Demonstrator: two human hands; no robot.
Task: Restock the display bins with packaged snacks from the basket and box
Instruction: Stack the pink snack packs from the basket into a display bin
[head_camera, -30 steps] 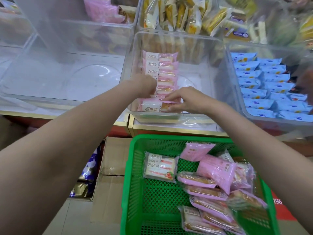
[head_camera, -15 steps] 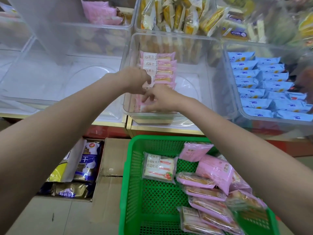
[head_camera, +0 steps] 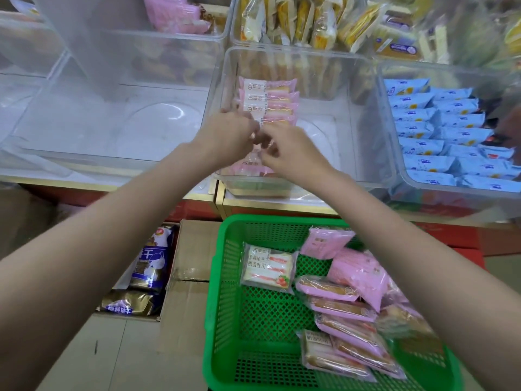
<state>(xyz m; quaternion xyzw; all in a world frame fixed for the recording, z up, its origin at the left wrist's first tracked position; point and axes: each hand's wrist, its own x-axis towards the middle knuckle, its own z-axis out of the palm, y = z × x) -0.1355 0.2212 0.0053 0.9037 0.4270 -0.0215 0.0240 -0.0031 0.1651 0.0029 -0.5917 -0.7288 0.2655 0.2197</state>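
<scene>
Left hand [head_camera: 229,136]: reaches into the middle clear bin [head_camera: 366,114], fingers curled over the row of pink snack packs [head_camera: 267,98]; exactly which pack it pinches is blurred. Right hand [head_camera: 293,156]: touching the left, fingers bent and pinching the near end of the same row; the grip itself is partly hidden by the knuckles.

Containers. The pink packs stand in a single overlapping row along the bin's left side, running from beyond the hands to beneath them. The bin floor to the right of the hands is bare. Left of the left hand sits a clear empty bin [head_camera: 84,131]. Right of the right hand, a clear bin [head_camera: 394,153] holds blue snack packs [head_camera: 439,128] in two tidy columns. Beyond the hands, rear bins hold yellow wrapped cakes [head_camera: 298,21] and further pink packs [head_camera: 174,12].

Below the forearms, a green mesh basket [head_camera: 222,292] contains pink wrapped cakes [head_camera: 358,275] heaped on its right side and one strawberry toast pack [head_camera: 267,268] lying flat nearer the left; its left floor is open. Beside the basket's left wall, a cardboard box [head_camera: 191,258] shows dark blue and gold bags [head_camera: 149,266] inside.

Edges. The bins' front walls stand along a gold-trimmed shelf edge [head_camera: 282,206], between hands and basket.
</scene>
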